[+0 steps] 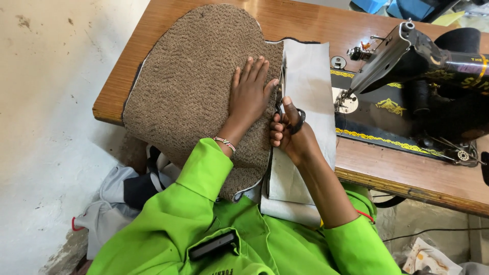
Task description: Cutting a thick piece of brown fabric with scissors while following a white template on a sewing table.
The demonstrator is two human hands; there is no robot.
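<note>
Bright lime-green long-sleeved work shirt [204, 229] w/ collar, sleeves pushed up approx. to mid-forearm. Thin beaded bracelet [225, 143] – white, red, dark beads – on left wrist. Slim black rectangular device [213, 245] sits at chest, poss. clipped – can't tell.

Brown textured mat [188, 91] flat on table; grey cloth strip [310, 86] alongside; black-handled scissors [290, 119] at seam.
</note>
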